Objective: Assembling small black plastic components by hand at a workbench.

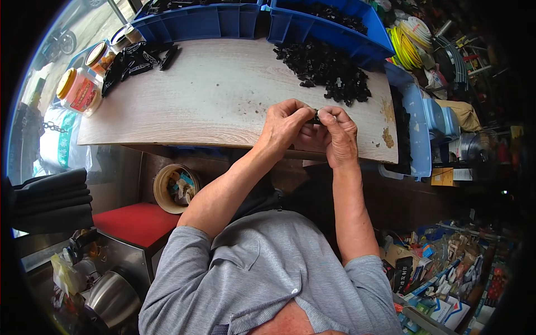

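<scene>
Small dark part (316,118) pinched by fingers (303,114) of L hand (281,127) & R hand (341,135) — best steadied over bench (184,95), w/ light pressure.

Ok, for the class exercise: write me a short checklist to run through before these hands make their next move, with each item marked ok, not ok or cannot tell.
1. Small dark part held at the fingertips of the left hand and right hand: ok.
2. Part above the table, not past its near edge: ok.
3. Heap of small black pieces kept apart from the long black pieces: ok.
4. Heap fully inside the right blue bin: not ok, it lies loose on the table.
5. Part correctly aligned: cannot tell, fingers cover most of it.
</scene>
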`<action>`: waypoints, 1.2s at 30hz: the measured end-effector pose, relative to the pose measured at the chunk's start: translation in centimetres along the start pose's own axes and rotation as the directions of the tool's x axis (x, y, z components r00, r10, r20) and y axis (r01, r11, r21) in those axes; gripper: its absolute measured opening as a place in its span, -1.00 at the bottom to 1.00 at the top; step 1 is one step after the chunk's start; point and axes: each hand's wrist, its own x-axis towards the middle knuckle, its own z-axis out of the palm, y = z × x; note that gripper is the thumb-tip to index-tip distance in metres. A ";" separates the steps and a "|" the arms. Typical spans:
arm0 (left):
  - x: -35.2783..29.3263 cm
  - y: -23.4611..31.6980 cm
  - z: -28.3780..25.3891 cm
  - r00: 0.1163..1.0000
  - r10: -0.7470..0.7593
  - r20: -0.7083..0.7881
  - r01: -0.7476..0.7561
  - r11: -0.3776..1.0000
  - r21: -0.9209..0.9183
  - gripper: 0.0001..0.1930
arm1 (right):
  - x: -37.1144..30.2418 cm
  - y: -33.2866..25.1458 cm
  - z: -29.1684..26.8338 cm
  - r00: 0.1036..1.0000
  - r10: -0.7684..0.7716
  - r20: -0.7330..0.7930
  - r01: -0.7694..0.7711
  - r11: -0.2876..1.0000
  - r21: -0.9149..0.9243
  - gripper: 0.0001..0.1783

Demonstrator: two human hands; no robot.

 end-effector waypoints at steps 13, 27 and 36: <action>-1.5 0.4 0.1 1.000 -0.004 0.012 0.004 0.997 -0.076 -0.88 | -0.8 -0.9 0.8 0.998 0.056 0.040 -0.043 0.963 -0.267 -0.69; 8.1 0.0 -1.7 0.711 0.618 0.337 -0.382 -0.064 0.922 -0.89 | 2.2 -8.2 -8.7 0.923 -0.009 -0.384 -0.047 0.989 -0.137 -0.62; 7.6 -0.2 -2.2 0.712 0.624 0.322 -0.504 0.135 0.853 -0.84 | 2.7 -6.3 -7.7 0.916 0.023 -0.401 -0.109 0.975 -0.193 -0.42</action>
